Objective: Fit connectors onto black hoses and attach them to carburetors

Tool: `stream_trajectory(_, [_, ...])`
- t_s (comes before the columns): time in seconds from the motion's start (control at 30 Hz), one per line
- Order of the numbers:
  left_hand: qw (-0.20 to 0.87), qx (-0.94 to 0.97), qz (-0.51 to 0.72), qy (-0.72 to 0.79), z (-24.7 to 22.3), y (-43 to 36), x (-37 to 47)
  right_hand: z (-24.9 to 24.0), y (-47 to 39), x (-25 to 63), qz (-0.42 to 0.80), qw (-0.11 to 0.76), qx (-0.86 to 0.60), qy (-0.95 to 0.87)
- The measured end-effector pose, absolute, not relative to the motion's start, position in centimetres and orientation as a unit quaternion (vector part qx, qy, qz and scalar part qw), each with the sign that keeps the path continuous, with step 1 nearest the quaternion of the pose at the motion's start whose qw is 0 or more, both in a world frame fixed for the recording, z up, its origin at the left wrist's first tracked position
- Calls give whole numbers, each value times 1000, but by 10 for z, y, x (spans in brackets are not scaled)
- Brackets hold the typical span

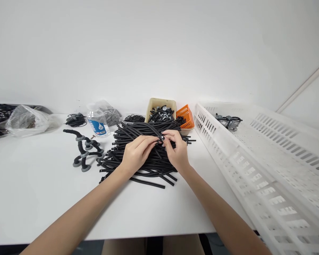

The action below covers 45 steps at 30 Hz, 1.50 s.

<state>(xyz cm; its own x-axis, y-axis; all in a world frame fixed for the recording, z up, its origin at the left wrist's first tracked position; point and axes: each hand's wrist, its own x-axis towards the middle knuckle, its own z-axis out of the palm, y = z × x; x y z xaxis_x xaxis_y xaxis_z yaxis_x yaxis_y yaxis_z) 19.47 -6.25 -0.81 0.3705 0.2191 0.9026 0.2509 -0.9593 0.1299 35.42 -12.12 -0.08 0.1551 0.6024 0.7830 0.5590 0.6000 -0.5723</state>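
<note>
Above a pile of long black rubber hoses (149, 173), both my hands meet fingertip to fingertip. My left hand (136, 155) is closed in a pinch on a small black part (160, 139). From the other side, my right hand (177, 150) pinches the same part between thumb and fingers. The fingers cover most of it, so its exact kind cannot be made out. To the left stand several short bent black hoses with grey rings (83, 150), grouped on the white table (42, 184).
A beige bin (148, 109) of black and grey parts and an orange basket (184, 115) stand behind the pile. A clear bottle (98, 122) and plastic bag (26, 120) are left. A large white crate (236, 166) holding grey-black assemblies (228, 122) fills the right.
</note>
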Motion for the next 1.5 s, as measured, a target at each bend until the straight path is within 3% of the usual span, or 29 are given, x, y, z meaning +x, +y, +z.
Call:
stream_trajectory(0.6, [-144, -760, -591, -230, -3, -75, 202, 2, -117, 355, 123, 654, -408, -625])
stream_trajectory(0.93, [-196, -744, -602, -213, -1, -76, 202, 0, -119, 354, 91, 635, -420, -642])
stream_trajectory(1.5, [-378, -658, -615, -213, -5, -73, 207, 1, -121, 354, 78, 620, -434, -649])
